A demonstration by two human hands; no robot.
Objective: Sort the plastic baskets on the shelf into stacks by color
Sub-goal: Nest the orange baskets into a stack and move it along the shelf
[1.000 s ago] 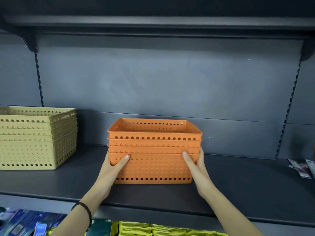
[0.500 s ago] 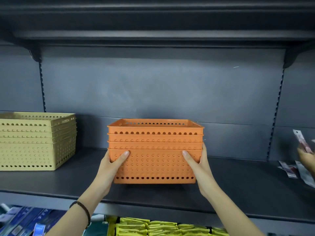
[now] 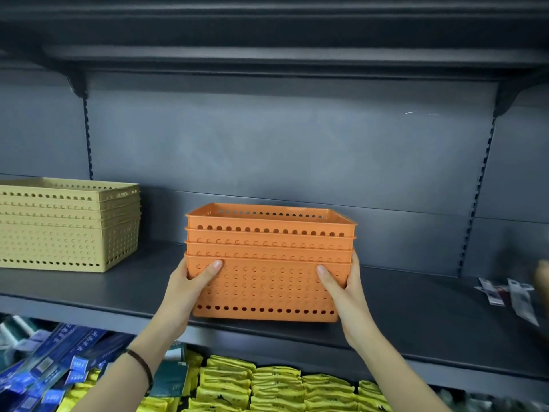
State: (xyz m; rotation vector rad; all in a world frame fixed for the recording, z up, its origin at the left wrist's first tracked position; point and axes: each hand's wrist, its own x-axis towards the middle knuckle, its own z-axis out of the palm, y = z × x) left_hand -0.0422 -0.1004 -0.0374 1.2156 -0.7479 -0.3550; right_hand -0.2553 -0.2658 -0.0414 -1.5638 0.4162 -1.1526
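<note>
A stack of several nested orange perforated baskets point(image 3: 267, 281) stands at the middle of the dark shelf point(image 3: 416, 316), near its front edge. My left hand point(image 3: 190, 288) grips the stack's left front corner, thumb across the front wall. My right hand point(image 3: 341, 289) grips the right front corner the same way. A stack of several nested beige baskets point(image 3: 68, 227) sits on the same shelf at the far left, apart from the orange stack.
A few small printed packets point(image 3: 508, 295) lie at the shelf's right end, with a blurred hand of another person point(image 3: 542, 278) beside them. Below the shelf are yellow packs point(image 3: 267, 385) and blue boxes point(image 3: 53, 361). A second shelf point(image 3: 267, 55) hangs overhead.
My hands have stayed on the orange stack's front corners. The view has tilted and come closer, so more of the lower shelf shows. The other person's hand at the right has moved.
</note>
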